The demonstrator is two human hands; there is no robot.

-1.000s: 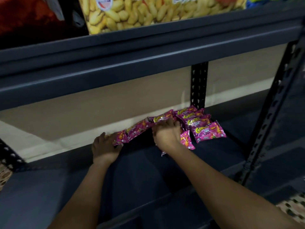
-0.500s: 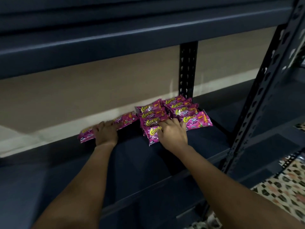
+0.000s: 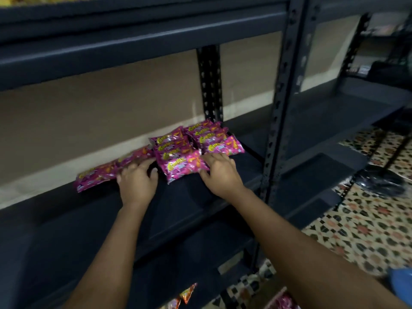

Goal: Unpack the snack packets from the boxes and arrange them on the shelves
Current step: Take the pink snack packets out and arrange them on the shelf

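Observation:
Several pink snack packets [image 3: 178,162] lie in overlapping rows at the back of a dark metal shelf [image 3: 182,210]. A joined strip of the same pink packets [image 3: 95,176] trails off to the left along the wall. My left hand [image 3: 137,181] lies on that strip with its fingers curled over it, thumb next to the front packet. My right hand [image 3: 220,173] rests on the shelf with fairly straight fingers touching the front edges of the front packet and of the right-hand packet [image 3: 225,146].
The shelf above [image 3: 142,43] hangs low over the hands. A perforated front upright [image 3: 278,112] stands just right of my right hand, a rear one [image 3: 210,85] behind the packets. A lower shelf holds more packets [image 3: 187,294]. Patterned floor [image 3: 367,221] lies at right.
The view has swung left and down. My right hand has slid off the top of the stack to its front edge. My left hand has shifted right along the strip, toward the stack.

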